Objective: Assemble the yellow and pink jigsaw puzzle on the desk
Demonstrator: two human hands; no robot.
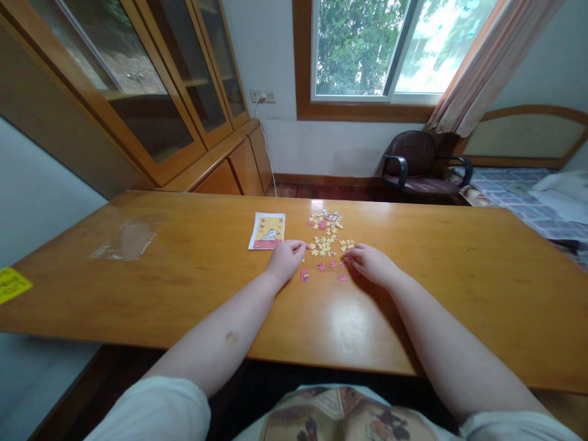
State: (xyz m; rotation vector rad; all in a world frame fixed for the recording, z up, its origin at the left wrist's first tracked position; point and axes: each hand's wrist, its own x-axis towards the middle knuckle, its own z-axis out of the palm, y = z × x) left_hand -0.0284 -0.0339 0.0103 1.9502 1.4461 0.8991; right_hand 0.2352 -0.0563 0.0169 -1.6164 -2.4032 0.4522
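My left hand (288, 255) is pinched at the left edge of the yellow puzzle pieces (323, 246), beside the picture card (267, 231). What its fingertips hold, if anything, is too small to tell. On the other side, my right hand (366, 262) has its fingers drawn together over small pieces near the right edge of the group; its grip is hidden. Several pink pieces (321, 267) lie loose between and below the hands, and a pink piece with a drawing (305, 275) sits at lower left. Farther back is a mixed pile of pieces (325, 219).
A clear plastic bag (131, 239) lies on the left part of the wooden table (193, 288). At the far left edge is a yellow label (13, 285). Beyond the table stand a glass-door cabinet (215, 147) and an office chair (413, 162).
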